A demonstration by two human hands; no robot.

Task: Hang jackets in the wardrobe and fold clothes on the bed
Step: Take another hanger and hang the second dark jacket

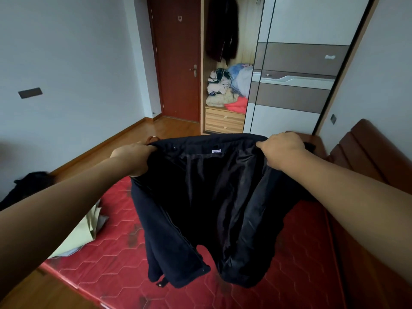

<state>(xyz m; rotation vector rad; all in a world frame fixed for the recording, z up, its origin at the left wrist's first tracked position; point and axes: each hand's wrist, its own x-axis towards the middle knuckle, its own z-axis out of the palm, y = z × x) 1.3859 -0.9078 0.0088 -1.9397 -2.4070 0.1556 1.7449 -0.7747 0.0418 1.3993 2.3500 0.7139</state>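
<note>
Far left, dark plate (30, 93) on the pale wall, and below it a dark garment (29, 186) heaped by the bed's edge. Next along, pale beige cloth (89, 228) crumpled on the red mattress (111, 264), stitched in hexagons.

Left hand (133, 159) up, fingers curled tight round one end of the collar of the dark navy jacket (200, 208), bunching the fabric. Behind, red-brown door (178, 63), closed, with a small emblem too small to read.

Jacket held spread in the air over the mattress, shiny black lining towards the camera, lower hem dangling above the red surface, snap studs along the collar. White label (215, 151) at the collar's centre, any printing too fine to read.

Beyond, an open wardrobe bay: dark coat (221, 27) hanging up top, heap of mixed clothes (227, 88) below it, wooden drawers (224, 120) underneath.

Right hand (283, 150) gripping the other collar end, fingers curled over the cloth, knuckles up. Further right, sliding wardrobe door (296, 85) in white and brown panels, then a brown padded headboard (367, 152).
</note>
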